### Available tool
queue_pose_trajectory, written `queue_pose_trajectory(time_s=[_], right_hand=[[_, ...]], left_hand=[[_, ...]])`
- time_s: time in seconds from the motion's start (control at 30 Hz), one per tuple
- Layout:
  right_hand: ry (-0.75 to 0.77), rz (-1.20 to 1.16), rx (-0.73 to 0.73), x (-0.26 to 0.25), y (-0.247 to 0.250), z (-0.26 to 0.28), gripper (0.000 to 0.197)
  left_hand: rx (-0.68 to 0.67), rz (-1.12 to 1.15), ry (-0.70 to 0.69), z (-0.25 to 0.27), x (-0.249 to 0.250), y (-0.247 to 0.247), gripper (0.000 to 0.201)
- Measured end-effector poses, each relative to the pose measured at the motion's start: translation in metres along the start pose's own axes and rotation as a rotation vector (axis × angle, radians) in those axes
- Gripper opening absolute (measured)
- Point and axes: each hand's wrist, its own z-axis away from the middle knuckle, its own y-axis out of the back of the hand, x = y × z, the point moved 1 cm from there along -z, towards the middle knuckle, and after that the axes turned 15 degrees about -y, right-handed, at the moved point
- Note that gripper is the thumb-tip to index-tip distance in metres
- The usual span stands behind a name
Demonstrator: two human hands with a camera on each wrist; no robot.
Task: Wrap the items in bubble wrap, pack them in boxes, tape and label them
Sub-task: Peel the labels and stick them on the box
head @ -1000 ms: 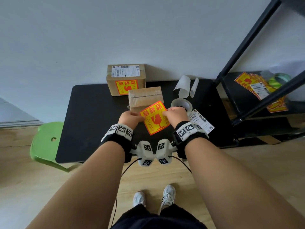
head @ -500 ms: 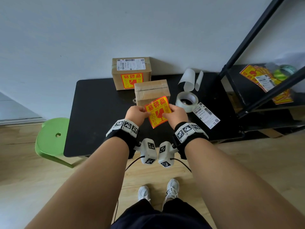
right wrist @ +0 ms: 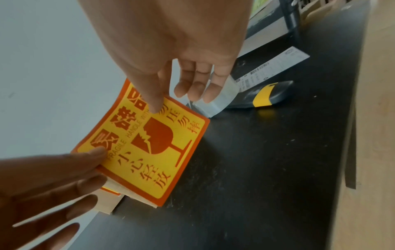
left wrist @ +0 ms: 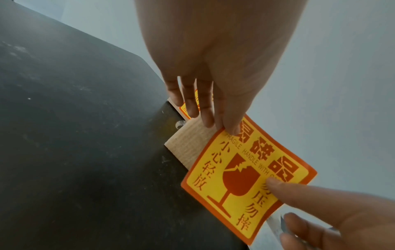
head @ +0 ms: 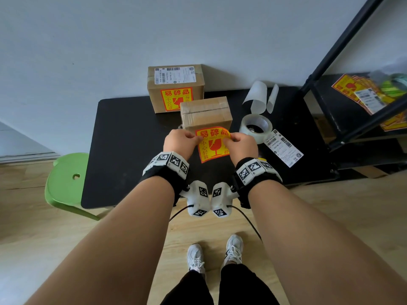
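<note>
A yellow and orange fragile sticker (head: 212, 144) hangs between both hands in front of a taped cardboard box (head: 206, 114) on the black table (head: 132, 150). My left hand (head: 179, 143) pinches its upper left corner (left wrist: 229, 132). My right hand (head: 241, 145) pinches its upper right part (right wrist: 153, 108). The sticker (left wrist: 248, 175) curves slightly and its top edge is at the box's near face. Behind stands a second box (head: 176, 86) with a shipping label and a fragile sticker on it.
A roll of clear tape (head: 255, 126) and a loose shipping label (head: 284, 147) lie right of the box. Curled backing sheets (head: 256, 97) sit at the wall. A black shelf (head: 343, 111) holds more stickers (head: 361, 93). A green stool (head: 66, 183) stands at the left. A yellow-and-black tool (right wrist: 265, 96) lies near the tape.
Both hands have carried the sticker forward and lower, from above the box's near edge to its front face. The sticker has turned more upright.
</note>
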Motion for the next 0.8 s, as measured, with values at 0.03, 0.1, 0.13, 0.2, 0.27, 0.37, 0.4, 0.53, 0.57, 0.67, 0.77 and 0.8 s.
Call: queue_pose_trajectory(time_s=[0.03, 0.1, 0.13, 0.2, 0.27, 0.37, 0.4, 0.53, 0.57, 0.67, 0.77, 0.8], right_hand=[[0.006, -0.020, 0.014, -0.001, -0.003, -0.004, 0.018], [0.020, -0.049, 0.034, -0.001, -0.008, -0.011, 0.021], [0.031, -0.061, 0.045, -0.001, -0.010, -0.014, 0.021], [0.065, -0.069, 0.065, -0.002, -0.012, -0.019, 0.016], [0.086, -0.083, 0.079, -0.001, -0.011, -0.025, 0.015], [0.099, -0.084, 0.053, 0.000, -0.008, -0.033, 0.020], [0.109, -0.076, 0.039, 0.000, -0.008, -0.034, 0.021], [0.167, -0.019, 0.053, -0.006, -0.008, -0.039, 0.017], [0.179, 0.005, 0.070, -0.007, -0.009, -0.040, 0.014], [0.212, 0.082, 0.130, -0.010, -0.010, -0.040, 0.005], [0.187, 0.090, 0.113, -0.008, -0.010, -0.039, 0.006], [0.184, 0.084, 0.101, -0.007, -0.010, -0.038, 0.006]], left_hand=[[0.011, -0.011, 0.000, -0.003, -0.002, -0.001, 0.021], [0.024, -0.015, 0.005, -0.008, -0.007, -0.004, 0.020], [0.030, -0.019, 0.003, -0.010, -0.008, -0.005, 0.020], [0.038, -0.035, -0.010, -0.015, -0.011, -0.007, 0.021], [0.047, -0.074, -0.032, -0.019, -0.014, -0.008, 0.021], [0.079, -0.132, -0.069, -0.025, -0.019, -0.011, 0.022], [0.086, -0.147, -0.083, -0.026, -0.021, -0.012, 0.022], [0.088, -0.178, -0.110, -0.023, -0.021, -0.017, 0.022], [0.087, -0.177, -0.113, -0.023, -0.021, -0.017, 0.022], [0.096, -0.157, -0.098, -0.020, -0.020, -0.017, 0.022], [0.123, -0.048, -0.029, -0.017, -0.019, -0.015, 0.017], [0.133, -0.014, 0.004, -0.016, -0.019, -0.016, 0.013]])
